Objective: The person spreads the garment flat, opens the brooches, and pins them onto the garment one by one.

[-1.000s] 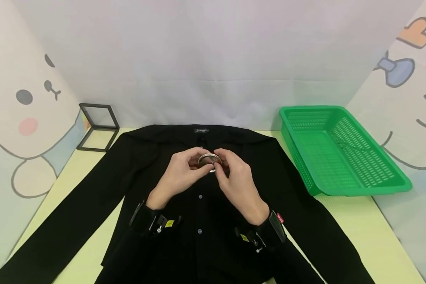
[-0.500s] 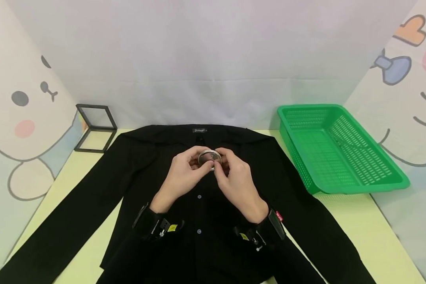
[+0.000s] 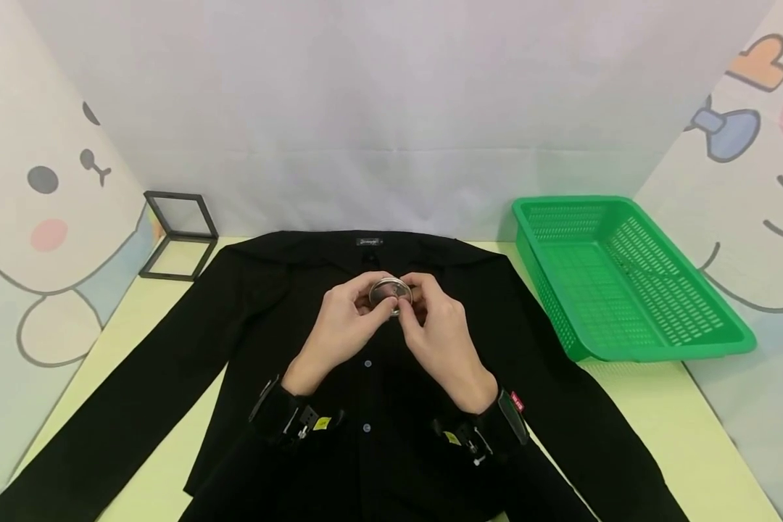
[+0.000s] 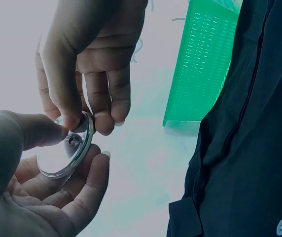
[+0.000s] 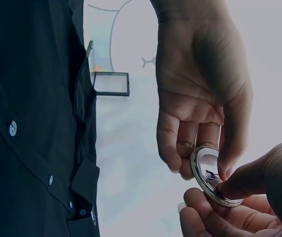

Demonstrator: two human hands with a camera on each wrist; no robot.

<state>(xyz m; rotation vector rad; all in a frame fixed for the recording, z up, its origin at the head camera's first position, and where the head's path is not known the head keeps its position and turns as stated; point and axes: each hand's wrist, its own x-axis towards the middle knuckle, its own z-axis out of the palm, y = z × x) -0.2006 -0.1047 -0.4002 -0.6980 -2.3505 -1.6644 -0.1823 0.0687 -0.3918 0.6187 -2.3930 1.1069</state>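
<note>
Both hands hold a small round silvery disc (image 3: 383,288) with a raised rim, above the middle of a black shirt (image 3: 329,377). My left hand (image 3: 339,319) pinches its left side, thumb on the near face. Opposite it, my right hand (image 3: 442,333) grips the right side, and the two thumb tips nearly meet. In the left wrist view the disc (image 4: 52,160) tilts, with a small dark detail near the thumbs. The right wrist view shows the disc's (image 5: 209,159) glossy face; fingers hide part of its rim. The disc's exact kind is unclear.
The buttoned shirt lies spread with sleeves out on a pale yellow table (image 3: 711,442). A green perforated basket (image 3: 583,351) stands at the right. An open black-edged frame (image 3: 179,236) stands at the back left, near the white cloth wall (image 3: 391,109).
The disc has tipped so that more of its face shows to the head camera. Both hands have shifted very slightly to the right with it and keep their hold.
</note>
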